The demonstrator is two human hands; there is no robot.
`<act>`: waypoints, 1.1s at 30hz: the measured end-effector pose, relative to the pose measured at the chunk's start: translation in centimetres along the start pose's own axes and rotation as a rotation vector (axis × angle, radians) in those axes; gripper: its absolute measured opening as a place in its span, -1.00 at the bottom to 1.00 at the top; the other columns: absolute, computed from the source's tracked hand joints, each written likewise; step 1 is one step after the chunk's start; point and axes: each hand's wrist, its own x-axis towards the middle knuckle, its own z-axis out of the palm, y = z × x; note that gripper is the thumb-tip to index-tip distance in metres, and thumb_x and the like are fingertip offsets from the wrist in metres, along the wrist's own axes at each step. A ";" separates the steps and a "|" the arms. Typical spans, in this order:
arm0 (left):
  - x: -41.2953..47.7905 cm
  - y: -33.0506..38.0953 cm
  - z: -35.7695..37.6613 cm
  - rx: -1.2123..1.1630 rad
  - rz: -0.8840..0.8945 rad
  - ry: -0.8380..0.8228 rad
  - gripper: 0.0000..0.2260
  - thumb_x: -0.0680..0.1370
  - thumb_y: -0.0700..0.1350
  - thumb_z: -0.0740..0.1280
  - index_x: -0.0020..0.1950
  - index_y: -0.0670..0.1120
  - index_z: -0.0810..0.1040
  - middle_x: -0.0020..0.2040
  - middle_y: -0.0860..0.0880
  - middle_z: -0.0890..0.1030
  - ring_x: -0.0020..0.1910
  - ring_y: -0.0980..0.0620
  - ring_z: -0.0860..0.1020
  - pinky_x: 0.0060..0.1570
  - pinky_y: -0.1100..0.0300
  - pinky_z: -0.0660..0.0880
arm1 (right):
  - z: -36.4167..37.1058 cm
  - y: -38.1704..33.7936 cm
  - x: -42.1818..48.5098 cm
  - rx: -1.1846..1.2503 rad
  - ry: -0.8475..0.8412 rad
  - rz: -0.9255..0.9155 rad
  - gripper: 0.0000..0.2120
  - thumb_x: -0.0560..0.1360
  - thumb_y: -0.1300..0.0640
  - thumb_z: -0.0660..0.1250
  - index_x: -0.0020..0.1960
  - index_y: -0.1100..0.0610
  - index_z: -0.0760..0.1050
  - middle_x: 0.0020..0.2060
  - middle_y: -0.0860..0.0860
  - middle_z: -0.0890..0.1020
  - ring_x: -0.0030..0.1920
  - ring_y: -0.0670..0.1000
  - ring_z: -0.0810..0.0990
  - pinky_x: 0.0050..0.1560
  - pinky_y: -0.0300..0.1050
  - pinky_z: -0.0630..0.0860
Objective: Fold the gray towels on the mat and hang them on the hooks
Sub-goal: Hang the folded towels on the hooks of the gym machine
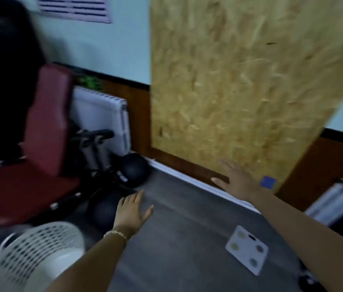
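Observation:
No gray towel, mat or hook shows in this blurred view. My left hand point(131, 209) is stretched out over the dark floor with straight fingers and holds nothing; a bead bracelet circles its wrist. My right hand point(234, 179) reaches toward the foot of a tall chipboard panel point(240, 81), fingers spread and empty.
A white perforated laundry basket point(33, 249) stands at lower left. A red padded weight bench point(40, 140) and dark balls point(133, 168) crowd the left. A white bathroom scale point(247, 248) lies on the floor. White radiators point(103, 119) stand against the wall.

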 end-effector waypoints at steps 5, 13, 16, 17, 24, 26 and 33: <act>-8.1 -15.3 -3.6 0.025 -0.313 0.012 -0.25 0.46 0.40 -0.05 0.52 -0.02 0.18 0.44 0.00 0.36 0.41 -0.03 0.32 0.38 0.10 0.15 | 6.7 -17.3 5.7 0.034 -0.113 -0.313 -0.34 0.56 -0.25 0.12 0.55 -0.01 0.03 0.55 -0.05 0.07 0.52 -0.01 0.08 0.46 -0.04 0.04; -24.4 -34.4 -7.9 0.019 -0.711 0.037 -0.36 0.53 0.32 0.05 0.51 0.00 0.20 0.45 0.03 0.36 0.38 -0.01 0.35 0.36 0.10 0.21 | 17.8 -44.0 5.9 0.055 -0.298 -0.706 -0.36 0.56 -0.24 0.14 0.55 -0.05 0.03 0.54 -0.09 0.06 0.52 -0.05 0.07 0.48 -0.05 0.08; -30.3 -38.1 -8.4 0.005 -0.881 0.034 -0.29 0.48 0.39 -0.03 0.51 0.00 0.20 0.43 0.02 0.38 0.38 -0.01 0.36 0.36 0.10 0.20 | 22.0 -51.9 4.7 0.039 -0.395 -0.822 -0.36 0.57 -0.19 0.17 0.55 -0.04 0.04 0.54 -0.10 0.06 0.52 -0.06 0.07 0.48 -0.09 0.06; -31.9 -39.0 -8.5 -0.007 -0.934 0.044 -0.18 0.40 0.44 -0.15 0.51 -0.01 0.19 0.43 0.00 0.38 0.39 -0.02 0.35 0.37 0.10 0.18 | 23.4 -54.3 4.3 0.038 -0.416 -0.860 -0.36 0.56 -0.18 0.19 0.54 -0.02 0.06 0.54 -0.09 0.08 0.52 -0.06 0.09 0.47 -0.12 0.05; -43.6 -43.2 -5.3 -0.057 -1.310 0.127 -0.07 0.28 0.40 -0.30 0.50 -0.03 0.22 0.40 0.01 0.41 0.36 0.00 0.38 0.34 0.15 0.21 | 34.2 -67.1 -0.9 0.032 -0.561 -1.122 -0.39 0.56 -0.15 0.22 0.52 0.01 0.13 0.52 -0.05 0.15 0.50 -0.04 0.15 0.45 -0.12 0.12; -46.7 -43.8 -2.9 -0.108 -1.420 0.147 -0.21 0.43 0.40 -0.16 0.51 -0.04 0.21 0.40 0.01 0.40 0.37 -0.01 0.37 0.35 0.14 0.21 | 37.8 -69.3 -2.7 0.015 -0.622 -1.186 -0.39 0.56 -0.16 0.21 0.53 -0.02 0.11 0.53 -0.07 0.13 0.50 -0.03 0.16 0.47 -0.07 0.15; -55.0 -47.1 10.1 -0.246 -1.670 0.233 -0.46 0.58 0.20 0.15 0.48 -0.03 0.25 0.38 0.03 0.42 0.34 0.02 0.40 0.31 0.15 0.27 | 55.1 -71.7 -8.8 -0.093 -0.807 -1.339 -0.39 0.57 -0.20 0.14 0.54 -0.05 0.04 0.54 -0.10 0.09 0.50 -0.04 0.14 0.46 -0.11 0.15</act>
